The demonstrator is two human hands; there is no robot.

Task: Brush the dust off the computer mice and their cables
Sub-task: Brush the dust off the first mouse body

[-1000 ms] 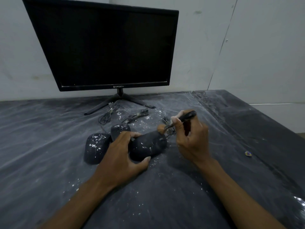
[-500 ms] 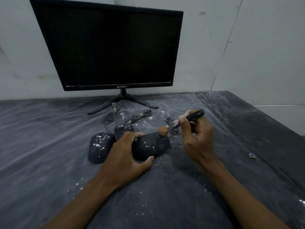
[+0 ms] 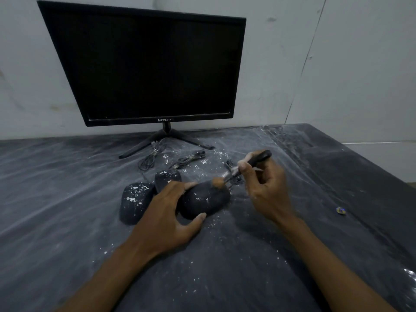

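Note:
Three black computer mice lie on the dusty dark table. My left hand (image 3: 167,216) grips the right mouse (image 3: 206,200) from its left side, thumb at its near edge. My right hand (image 3: 266,188) pinches a small brush (image 3: 246,167) with a black handle; its tan bristles touch the far end of that mouse. A left mouse (image 3: 134,202) carries white flecks, and a middle mouse (image 3: 167,177) sits just behind my left fingers. Their coiled cables (image 3: 149,159) lie further back, speckled with white dust.
A black monitor (image 3: 155,66) on a tripod stand (image 3: 166,138) rises behind the mice, against a white wall. A small coloured object (image 3: 340,210) lies on the table at the right. The table's right edge (image 3: 360,158) runs diagonally.
The brush bristles have shifted slightly along the far end of the right mouse. My left hand keeps its hold on the mouse. The view moved a little.

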